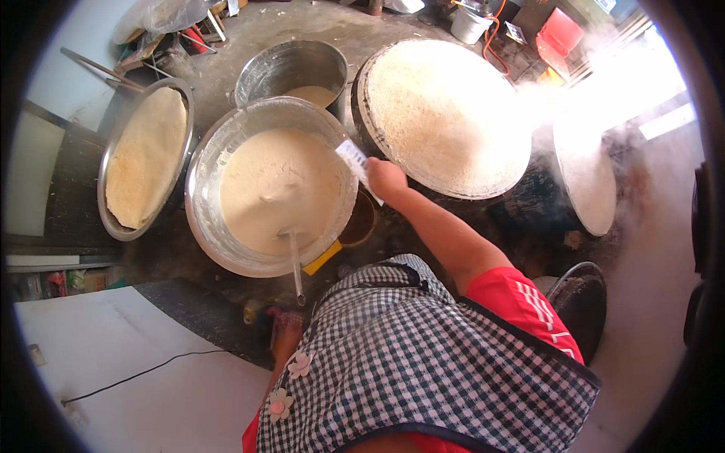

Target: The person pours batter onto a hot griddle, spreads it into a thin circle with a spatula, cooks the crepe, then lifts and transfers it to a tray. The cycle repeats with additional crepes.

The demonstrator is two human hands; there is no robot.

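Observation:
My right hand [387,178] is closed round a flat white scraper [352,160], holding it over the right rim of a wide metal basin [198,189]. Pale, thick batter [279,181] half fills this basin, and a metal ladle [296,268] stands in it with its handle leaning toward me. To the right of the scraper lies a large round pan [361,113] covered by a pale, grainy layer [445,113]. My left hand [287,326] hangs low beside my apron, near a reddish cloth; its fingers are hidden in shadow.
A deep metal pot [253,72] with batter stands behind the basin. On the left, an oval-looking metal tray [106,200] carries a pale sheet. Steam rises round another round surface [585,181] at right. A dark bucket [585,309] stands by my right side, a white table [98,340] at lower left.

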